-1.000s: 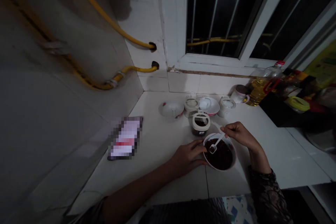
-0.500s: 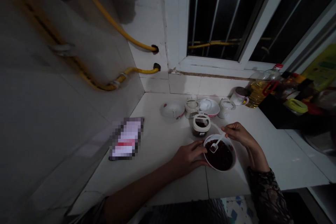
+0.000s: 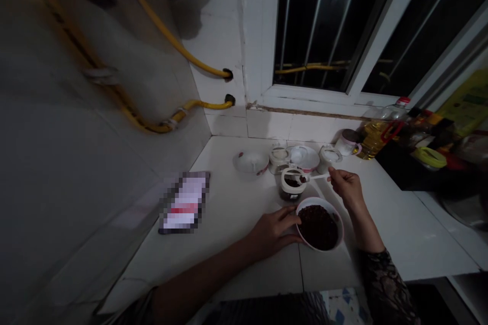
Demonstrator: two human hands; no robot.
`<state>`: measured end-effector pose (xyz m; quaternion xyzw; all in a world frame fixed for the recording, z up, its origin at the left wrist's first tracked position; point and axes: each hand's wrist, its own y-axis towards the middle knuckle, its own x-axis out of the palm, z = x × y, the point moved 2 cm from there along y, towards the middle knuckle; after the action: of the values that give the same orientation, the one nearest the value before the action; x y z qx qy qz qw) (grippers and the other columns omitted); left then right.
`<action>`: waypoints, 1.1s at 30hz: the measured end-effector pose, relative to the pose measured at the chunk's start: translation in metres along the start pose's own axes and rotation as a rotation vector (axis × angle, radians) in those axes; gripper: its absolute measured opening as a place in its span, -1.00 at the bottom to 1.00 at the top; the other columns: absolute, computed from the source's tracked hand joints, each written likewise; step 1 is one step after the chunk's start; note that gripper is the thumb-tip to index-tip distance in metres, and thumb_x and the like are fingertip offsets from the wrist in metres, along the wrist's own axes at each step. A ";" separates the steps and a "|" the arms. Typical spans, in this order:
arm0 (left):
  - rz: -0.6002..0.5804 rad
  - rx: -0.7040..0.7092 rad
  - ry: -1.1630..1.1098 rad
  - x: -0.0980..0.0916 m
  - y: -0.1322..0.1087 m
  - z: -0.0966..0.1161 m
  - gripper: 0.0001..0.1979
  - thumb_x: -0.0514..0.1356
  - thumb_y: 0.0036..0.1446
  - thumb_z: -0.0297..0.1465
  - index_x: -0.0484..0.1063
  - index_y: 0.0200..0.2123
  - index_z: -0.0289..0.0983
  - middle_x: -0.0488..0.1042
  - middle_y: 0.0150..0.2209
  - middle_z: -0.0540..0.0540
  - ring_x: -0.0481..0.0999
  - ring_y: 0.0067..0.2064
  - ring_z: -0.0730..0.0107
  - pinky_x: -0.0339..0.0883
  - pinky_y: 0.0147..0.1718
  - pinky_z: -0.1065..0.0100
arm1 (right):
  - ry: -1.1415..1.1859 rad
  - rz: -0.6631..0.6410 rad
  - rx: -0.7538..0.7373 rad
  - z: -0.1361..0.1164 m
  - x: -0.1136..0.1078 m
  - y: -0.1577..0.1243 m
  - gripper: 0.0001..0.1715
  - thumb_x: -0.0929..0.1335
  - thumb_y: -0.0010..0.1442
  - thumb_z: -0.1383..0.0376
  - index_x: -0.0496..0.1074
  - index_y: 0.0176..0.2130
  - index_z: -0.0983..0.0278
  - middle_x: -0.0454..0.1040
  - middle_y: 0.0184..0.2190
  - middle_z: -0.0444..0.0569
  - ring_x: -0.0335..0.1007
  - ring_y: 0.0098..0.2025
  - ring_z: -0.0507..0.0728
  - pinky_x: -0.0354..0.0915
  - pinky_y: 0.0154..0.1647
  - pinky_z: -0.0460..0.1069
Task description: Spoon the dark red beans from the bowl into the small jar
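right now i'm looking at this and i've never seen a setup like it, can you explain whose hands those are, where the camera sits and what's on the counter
There's no machine here: these are a person's own bare hands. The picture comes from one camera worn on that person's head, looking forward and down.

The left hand steadies a bowl of dark reddish food by its side. The right hand holds a small white spoon, its tip at the mouth of a jar.

Also on the pale counter are two more jars, a shallow dish, a mug and an oil bottle. The pixelated slab at left may be a phone.
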<state>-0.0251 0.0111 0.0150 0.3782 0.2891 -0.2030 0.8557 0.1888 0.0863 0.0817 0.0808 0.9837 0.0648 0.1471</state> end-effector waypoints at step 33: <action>-0.049 -0.028 0.025 0.000 0.000 0.000 -0.66 0.12 0.22 -0.13 0.37 -0.10 -0.25 0.39 0.05 -0.24 0.47 0.04 0.21 0.43 -0.08 0.29 | -0.358 -0.737 -0.049 0.011 -0.008 -0.019 -0.40 0.31 0.10 -0.10 0.33 -0.62 0.35 0.07 -0.67 -0.21 -0.07 -0.58 -0.06 -0.02 -0.57 -0.12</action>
<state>-0.0251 0.0108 0.0148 0.3617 0.3116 -0.2150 0.8520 0.1976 0.0676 0.0707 -0.2703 0.9038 0.0163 0.3313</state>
